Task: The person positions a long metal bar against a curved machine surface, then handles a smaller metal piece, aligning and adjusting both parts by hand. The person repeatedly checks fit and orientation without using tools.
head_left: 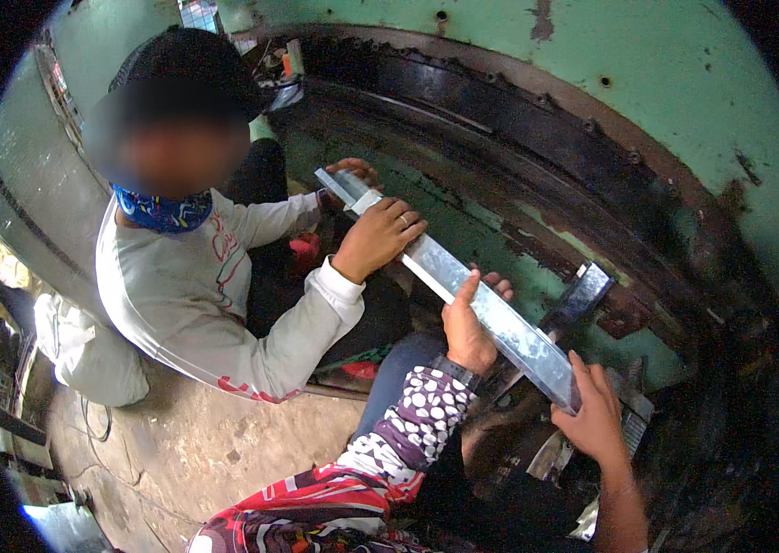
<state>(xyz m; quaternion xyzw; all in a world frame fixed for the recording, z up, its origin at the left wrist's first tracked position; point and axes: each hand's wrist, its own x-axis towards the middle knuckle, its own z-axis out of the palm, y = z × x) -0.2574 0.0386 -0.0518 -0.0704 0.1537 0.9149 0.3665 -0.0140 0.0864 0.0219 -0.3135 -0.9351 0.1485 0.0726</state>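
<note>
A long, shiny silver metal bar (509,309) slants from the upper left down to the right. My left hand (470,336) wraps around its middle, the thumb lying along the top and fingertips showing past the far edge. At the bar's lower right end, my right hand (590,415) grips the edge. A co-worker (223,267) in a white long-sleeved top holds the other end with both hands; one hand (380,235) wears a ring. Near that end, a pale collar (364,202) sits around the bar.
A dark curved metal rim (463,115) with bolt holes runs along a green wall (656,55). Just beyond the bar lies a dark metal piece shaped like a hammer head (583,288). A white sack (85,355) rests on the dusty floor (196,452) at left.
</note>
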